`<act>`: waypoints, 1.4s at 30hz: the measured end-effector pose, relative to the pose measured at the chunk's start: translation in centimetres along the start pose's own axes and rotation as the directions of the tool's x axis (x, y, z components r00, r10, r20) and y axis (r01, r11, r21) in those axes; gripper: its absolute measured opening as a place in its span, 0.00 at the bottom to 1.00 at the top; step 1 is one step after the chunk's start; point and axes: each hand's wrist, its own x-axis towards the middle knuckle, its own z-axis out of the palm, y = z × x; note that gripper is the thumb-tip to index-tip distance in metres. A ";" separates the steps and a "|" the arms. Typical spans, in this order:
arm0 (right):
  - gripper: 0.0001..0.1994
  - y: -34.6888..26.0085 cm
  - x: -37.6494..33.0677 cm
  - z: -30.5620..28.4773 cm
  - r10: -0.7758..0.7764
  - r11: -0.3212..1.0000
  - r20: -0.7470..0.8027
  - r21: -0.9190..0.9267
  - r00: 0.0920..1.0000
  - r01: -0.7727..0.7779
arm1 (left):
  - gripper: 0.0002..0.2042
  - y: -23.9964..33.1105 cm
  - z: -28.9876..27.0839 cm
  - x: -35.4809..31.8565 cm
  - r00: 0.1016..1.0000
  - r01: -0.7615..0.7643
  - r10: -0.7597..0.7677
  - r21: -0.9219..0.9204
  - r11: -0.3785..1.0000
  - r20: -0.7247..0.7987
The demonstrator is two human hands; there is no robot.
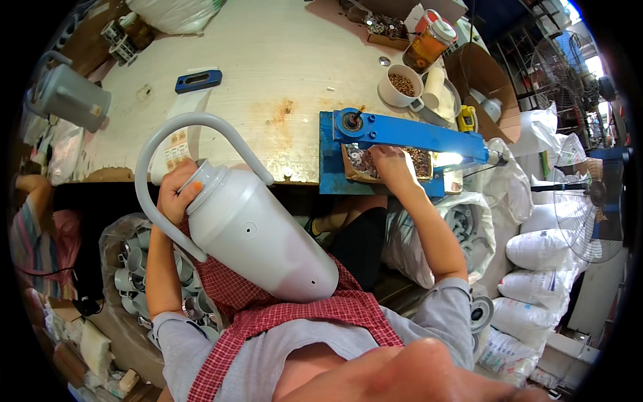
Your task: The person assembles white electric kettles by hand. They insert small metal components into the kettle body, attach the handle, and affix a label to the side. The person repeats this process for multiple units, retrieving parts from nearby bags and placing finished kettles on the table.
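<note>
1. At the far left of the tabletop (268,74), a grey jug (67,97) with a handle lies near the edge, and a blue handle piece (198,80) sits further in on the pale, stained surface.
2. Down below the tabletop edge on the left, a clear bag of grey plastic parts (130,268) stands open beside the person's left forearm.
3. Left hand (177,191) now: it is clenched round the neck of a big grey flask body (258,234), fingers wrapped just under the top.
4. That flask body lies tilted across the lap, top pointing up-left toward the tabletop edge, base resting against the red checked apron (295,311); its long curved grey handle (167,154) loops up over the tabletop edge and back down beside the wrist.
5. Moving to the middle: a blue press tool (408,134) is fixed at the tabletop edge, its arm running off to the right.
6. Right hand (388,164) reaches out to a shallow tray of small metal parts (422,161) just under that blue arm; fingers curl down into the tray, and I cannot tell whether they pinch anything.
7. Behind the press, a white cup of brown bits (402,86) stands beside a jar of amber liquid (429,41).
8. Far right, white sacks (536,251) are stacked on the floor near a standing fan (589,208).
</note>
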 end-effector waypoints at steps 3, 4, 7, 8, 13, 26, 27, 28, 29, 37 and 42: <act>0.11 -0.4 0.6 -0.2 0.027 0.999 0.030 -0.028 0.999 -0.026 | 0.22 -0.4 -0.8 -0.6 0.987 0.131 -0.124 -0.067 0.989 0.099; 0.10 -0.6 0.6 0.3 0.005 1.000 -0.058 -0.010 0.998 -0.006 | 0.22 -0.8 -1.0 -0.7 0.992 0.103 -0.096 -0.074 0.992 0.087; 0.08 -0.3 0.3 1.2 -0.034 0.999 -0.179 0.001 0.983 0.035 | 0.22 -2.4 -0.7 -1.2 0.998 0.043 -0.038 -0.119 0.992 0.044; 0.08 0.3 0.4 1.2 -0.030 1.000 -0.133 -0.013 0.991 0.028 | 0.22 -3.0 -0.7 -1.3 0.999 0.038 -0.034 -0.139 0.990 0.028; 0.06 0.2 0.1 0.5 -0.026 0.999 -0.079 -0.046 0.997 0.023 | 0.20 -3.8 -0.4 -2.9 0.989 0.089 -0.113 -0.223 0.971 -0.097; 0.11 -5.5 4.7 -14.0 0.073 0.917 -0.750 0.309 0.657 0.251 | 0.24 -1.4 -2.6 -9.0 0.579 -0.032 -0.589 -0.738 0.674 -0.563; 0.12 -5.5 5.7 -14.2 0.062 0.911 -0.757 0.309 0.651 0.273 | 0.25 -1.2 -2.6 -8.6 0.545 -0.075 -0.619 -0.769 0.635 -0.565; 0.12 -5.4 6.2 -14.0 0.043 0.911 -0.755 0.298 0.654 0.284 | 0.25 -1.4 -2.7 -8.3 0.544 -0.099 -0.613 -0.770 0.631 -0.573; 0.12 -5.3 6.6 -13.7 0.020 0.909 -0.750 0.289 0.661 0.300 | 0.25 -1.5 -2.6 -8.5 0.537 -0.122 -0.612 -0.771 0.625 -0.580; 0.15 -5.1 6.4 -14.3 -0.070 0.945 -0.688 0.187 0.722 0.269 | 0.24 -4.5 -3.5 -8.7 0.570 -0.132 -0.588 -0.771 0.623 -0.573; 0.15 -7.4 2.4 -14.3 0.234 0.614 -0.425 0.762 0.874 0.206 | 0.24 -1.9 -1.0 -2.0 0.554 -0.116 -0.543 -0.704 0.701 -0.632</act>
